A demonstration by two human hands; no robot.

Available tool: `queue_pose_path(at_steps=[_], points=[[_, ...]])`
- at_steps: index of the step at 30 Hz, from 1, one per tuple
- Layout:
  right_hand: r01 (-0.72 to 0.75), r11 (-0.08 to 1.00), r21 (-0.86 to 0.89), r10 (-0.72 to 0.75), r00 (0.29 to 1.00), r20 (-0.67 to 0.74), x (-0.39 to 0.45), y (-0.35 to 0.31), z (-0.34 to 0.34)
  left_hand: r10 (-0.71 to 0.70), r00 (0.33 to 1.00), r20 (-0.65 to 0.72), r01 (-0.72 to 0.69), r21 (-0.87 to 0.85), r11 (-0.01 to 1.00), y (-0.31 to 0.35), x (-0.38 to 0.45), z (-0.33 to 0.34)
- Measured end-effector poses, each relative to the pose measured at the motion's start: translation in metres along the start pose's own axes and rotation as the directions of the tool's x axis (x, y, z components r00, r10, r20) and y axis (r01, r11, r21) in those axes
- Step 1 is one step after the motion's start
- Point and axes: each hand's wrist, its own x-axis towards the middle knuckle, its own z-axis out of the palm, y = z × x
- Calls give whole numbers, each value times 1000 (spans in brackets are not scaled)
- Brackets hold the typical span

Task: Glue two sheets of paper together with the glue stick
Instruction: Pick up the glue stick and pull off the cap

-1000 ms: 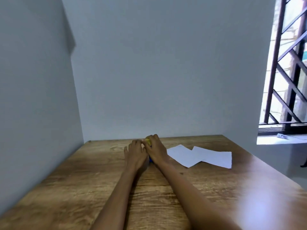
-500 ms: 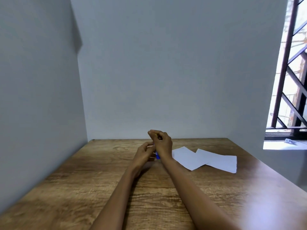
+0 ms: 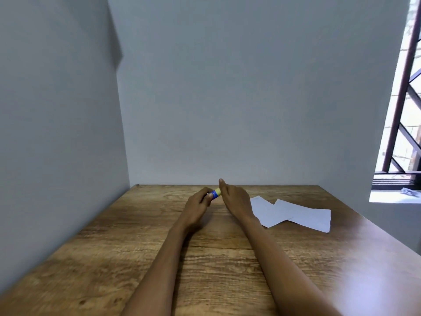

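My left hand grips a small glue stick with a blue body and a yellow end, held just above the wooden table near its far edge. The yellow end points at my right hand, which sits right beside it with the thumb raised; its fingers are hidden behind the back of the hand. Two white sheets lie flat to the right of my right hand: a left sheet and a right sheet that overlaps its edge.
Grey walls close in the table on the left and at the back. At the right is a barred window with a white sill and a small object on it. The table's right edge runs diagonally past the sheets.
Both hands rose from the table with the glue stick between them. The right hand has come off the stick's top and the left hand alone holds it, tilted sideways.
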Motion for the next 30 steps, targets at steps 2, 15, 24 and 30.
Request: queue_pose_path(at_steps=[2, 15, 24, 30], points=[[45, 999, 19, -45, 999, 19, -3, 1, -1, -51, 997, 57, 56, -104, 993, 0, 0, -2], [161, 953, 258, -235, 928, 290, -8, -7, 8, -297, 942, -156, 324, 197, 925, -19, 2, -12], [118, 928, 353, -259, 886, 384, -13, -18, 2, -396, 909, -133, 417, 211, 884, -20, 2, -18], [19, 889, 458, -194, 920, 340, -16, -16, 7, -277, 901, -334, 410, 445, 796, -16, 3, -16]])
